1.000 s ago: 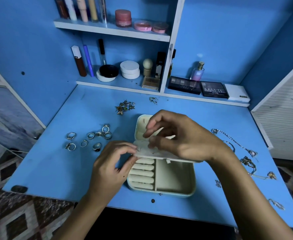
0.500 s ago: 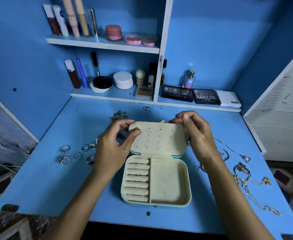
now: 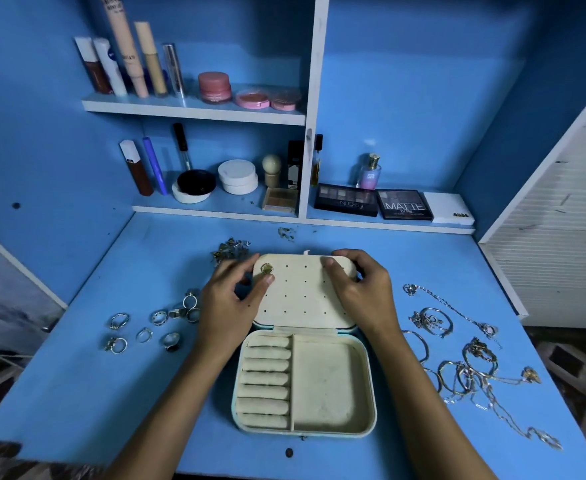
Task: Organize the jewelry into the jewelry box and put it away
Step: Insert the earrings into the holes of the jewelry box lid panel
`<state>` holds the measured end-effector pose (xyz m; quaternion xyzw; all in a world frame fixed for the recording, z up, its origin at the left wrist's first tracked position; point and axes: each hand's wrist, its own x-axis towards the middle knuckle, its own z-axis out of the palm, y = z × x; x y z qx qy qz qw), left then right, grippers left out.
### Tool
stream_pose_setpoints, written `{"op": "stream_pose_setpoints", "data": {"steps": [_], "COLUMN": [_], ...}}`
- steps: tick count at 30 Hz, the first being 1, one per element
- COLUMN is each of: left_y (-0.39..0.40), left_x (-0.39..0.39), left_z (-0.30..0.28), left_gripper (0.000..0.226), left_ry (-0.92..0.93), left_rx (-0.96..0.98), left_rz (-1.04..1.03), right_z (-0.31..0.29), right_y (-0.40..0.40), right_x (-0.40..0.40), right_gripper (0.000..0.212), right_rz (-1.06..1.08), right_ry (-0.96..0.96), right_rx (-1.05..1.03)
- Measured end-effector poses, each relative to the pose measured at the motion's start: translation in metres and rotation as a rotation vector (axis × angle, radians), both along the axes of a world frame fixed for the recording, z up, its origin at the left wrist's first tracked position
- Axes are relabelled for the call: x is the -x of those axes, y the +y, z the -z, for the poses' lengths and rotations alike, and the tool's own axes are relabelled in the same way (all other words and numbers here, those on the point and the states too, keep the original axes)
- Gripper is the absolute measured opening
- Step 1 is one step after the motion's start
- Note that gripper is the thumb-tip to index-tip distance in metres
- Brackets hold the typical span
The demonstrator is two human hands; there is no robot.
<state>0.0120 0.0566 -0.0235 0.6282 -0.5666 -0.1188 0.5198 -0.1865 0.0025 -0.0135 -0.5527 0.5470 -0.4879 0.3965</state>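
Note:
The cream jewelry box (image 3: 329, 382) lies open at the desk's middle, with ring rolls on its left side and a bare compartment on its right. Its perforated earring panel (image 3: 302, 299) leans back behind the base, and a gold earring (image 3: 267, 269) sits in its top left corner. My left hand (image 3: 224, 306) grips the panel's left edge, thumb just below the earring. My right hand (image 3: 366, 296) grips the top right corner, thumb on the panel. Several rings (image 3: 153, 323) lie to the left, tangled necklaces and bracelets (image 3: 464, 365) to the right, loose earrings (image 3: 231, 249) behind.
Two shelves at the back hold cosmetics: tubes (image 3: 125, 64), pink jars (image 3: 214, 86), white compacts (image 3: 237, 176), eyeshadow palettes (image 3: 404, 204) and a perfume bottle (image 3: 369, 171). A white slatted panel (image 3: 561, 244) rises at the right. A small hole (image 3: 288, 452) marks the desk's front edge.
The earring panel went from folded over the box to lifted between both hands, and now leans further back. My hands slid to its upper corners. The gold earring now sits on it.

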Motion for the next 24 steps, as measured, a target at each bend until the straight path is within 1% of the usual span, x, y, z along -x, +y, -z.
{"op": "stream_pose_setpoints", "data": {"steps": [5,10,13,18,24], "left_y": [0.001,-0.002,-0.004,-0.015,-0.035], "left_x": [0.0,-0.001,-0.004,-0.012,-0.038], "left_z": [0.005,0.008,0.007,-0.001,-0.012], "left_gripper": [0.035,0.031,0.028,0.019,0.017], "left_ry": [0.033,0.017,0.003,-0.056,-0.226], "left_rx": [-0.044,-0.08,-0.076,-0.051,-0.042], "left_rz": [-0.01,-0.009,-0.006,-0.045,-0.07], "right_z": [0.005,0.009,0.012,0.014,0.012], "right_y": [-0.004,-0.006,-0.008,-0.008,-0.006], "right_x": [0.001,0.001,0.001,0.0,-0.001], "right_gripper": [0.022,0.02,0.022,0.023,0.021], "right_rz": [0.012,0.018,0.018,0.034,0.033], "right_ry": [0.057,0.104,0.126,0.151,0.152], "right_rx": [-0.06,-0.061,-0.06,-0.058,-0.043]}}
